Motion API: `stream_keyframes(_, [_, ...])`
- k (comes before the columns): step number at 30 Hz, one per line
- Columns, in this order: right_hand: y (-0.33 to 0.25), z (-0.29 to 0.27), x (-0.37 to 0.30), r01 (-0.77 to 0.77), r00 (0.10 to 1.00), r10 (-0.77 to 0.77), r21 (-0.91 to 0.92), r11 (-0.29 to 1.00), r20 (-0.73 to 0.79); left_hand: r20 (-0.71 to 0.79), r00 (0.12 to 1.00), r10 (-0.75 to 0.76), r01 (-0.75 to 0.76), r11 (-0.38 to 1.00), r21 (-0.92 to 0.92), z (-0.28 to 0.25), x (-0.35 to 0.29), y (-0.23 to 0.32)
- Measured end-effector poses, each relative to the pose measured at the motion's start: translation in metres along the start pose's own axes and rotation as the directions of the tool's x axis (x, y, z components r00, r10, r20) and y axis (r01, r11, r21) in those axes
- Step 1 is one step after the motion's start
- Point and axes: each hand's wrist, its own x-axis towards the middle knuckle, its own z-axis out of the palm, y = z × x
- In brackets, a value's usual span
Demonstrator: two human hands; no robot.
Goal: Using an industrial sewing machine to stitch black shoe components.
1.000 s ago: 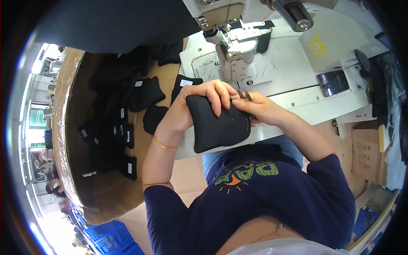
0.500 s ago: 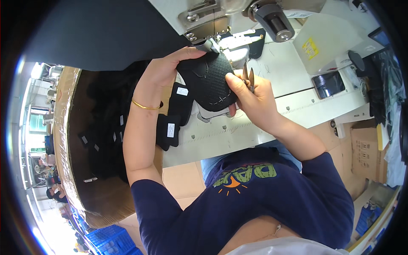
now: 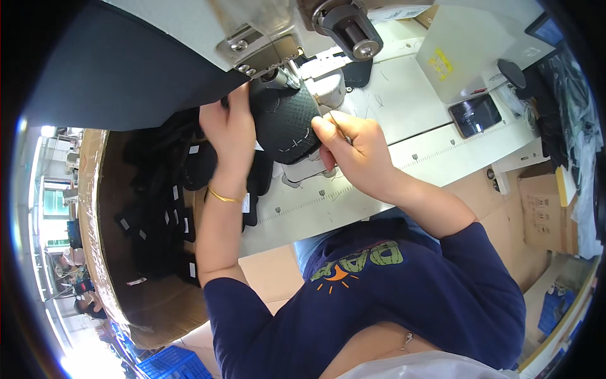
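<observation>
A black textured padded piece [image 3: 284, 126] with pale chalk-like marks lies under the working end of a sewing machine [image 3: 268, 47]. My right hand [image 3: 360, 151] pinches its right edge between thumb and fingers. A thin dark bit of the small scissors [image 3: 344, 135] shows by that hand; the rest is hidden. My left hand [image 3: 230, 136] is at the piece's left side, its thumb beside the edge. Its fingertips go out of sight near the machine, so its grip is unclear. Black pieces with white labels [image 3: 246, 203] lie below it.
A large cardboard box [image 3: 107, 265] of dark labelled pieces stands at the left. A phone [image 3: 475, 117] lies on the pale machine table [image 3: 391, 161] at the right. Blue crates [image 3: 173, 365] are on the floor at lower left, and a carton [image 3: 543, 211] stands at right.
My left hand has drawn away from the needle area to the piece's left side. The scissors' blades, plain before above my right hand, are mostly hidden. The whole view has shifted.
</observation>
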Motion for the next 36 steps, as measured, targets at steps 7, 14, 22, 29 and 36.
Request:
stream_keyframes(7, [-0.006, -0.001, -0.004, -0.130, 0.990, 0.123, 0.113, 0.985, 0.064, 0.372, 0.500, 0.782, -0.840, 0.332, 0.429, -0.017, -0.044, 0.007])
stream_keyframes(14, [-0.001, -0.001, 0.009, -0.203, 0.977, 0.185, 0.192, 0.960, 0.107, 0.316, 0.449, 0.836, -0.842, 0.278, 0.462, -0.005, -0.031, -0.003])
stream_keyframes(22, [0.008, 0.006, 0.019, -0.119, 0.993, 0.118, 0.209, 0.971, 0.018, 0.327, 0.529, 0.783, -0.793, 0.319, 0.519, -0.001, -0.024, -0.011])
stream_keyframes(29, [-0.001, 0.011, 0.019, -0.129, 0.989, 0.144, 0.330, 0.935, -0.021, 0.295, 0.577, 0.762, -0.757, 0.363, 0.543, 0.000, -0.028, 0.006])
stream_keyframes(36, [0.004, 0.002, 0.020, -0.127, 0.991, 0.137, 0.320, 0.939, -0.008, 0.329, 0.620, 0.713, -0.717, 0.343, 0.607, 0.010, -0.047, 0.042])
